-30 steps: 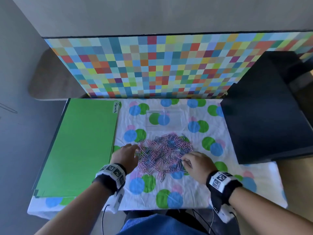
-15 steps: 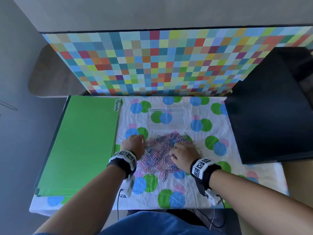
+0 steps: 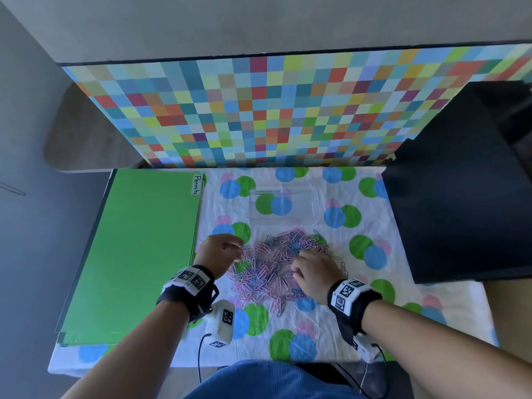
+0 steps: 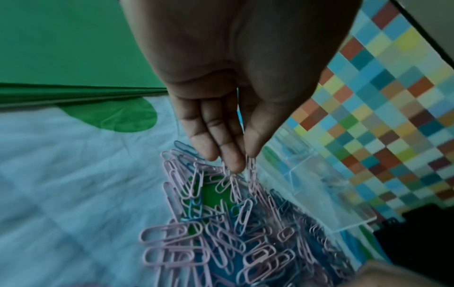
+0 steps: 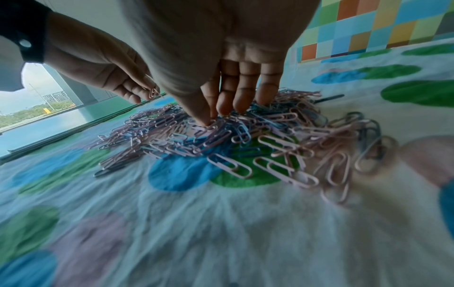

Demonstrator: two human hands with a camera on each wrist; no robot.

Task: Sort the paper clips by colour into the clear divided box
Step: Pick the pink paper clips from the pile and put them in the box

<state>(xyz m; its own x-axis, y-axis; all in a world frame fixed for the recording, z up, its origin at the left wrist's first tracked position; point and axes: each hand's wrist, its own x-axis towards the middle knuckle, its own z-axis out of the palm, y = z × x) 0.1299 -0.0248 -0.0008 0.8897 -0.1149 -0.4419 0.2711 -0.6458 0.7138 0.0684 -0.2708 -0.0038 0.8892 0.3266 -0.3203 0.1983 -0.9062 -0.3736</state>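
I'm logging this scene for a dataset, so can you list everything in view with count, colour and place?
paper clips: one large loose pile, too many to count, pink and blue, mid-cloth
clear divided box: one, transparent, beyond the pile, looks empty
green folders: a stack, left of the cloth, top tab reads "Permits"
tablecloth: one, white with blue, green and pink dots
checkered panel: one, multicoloured, behind the table
black box: one, right side
wrist cameras: two, white, with black straps
left hand: pinches pink clips at the pile's left edge
right hand: fingertips in the pile
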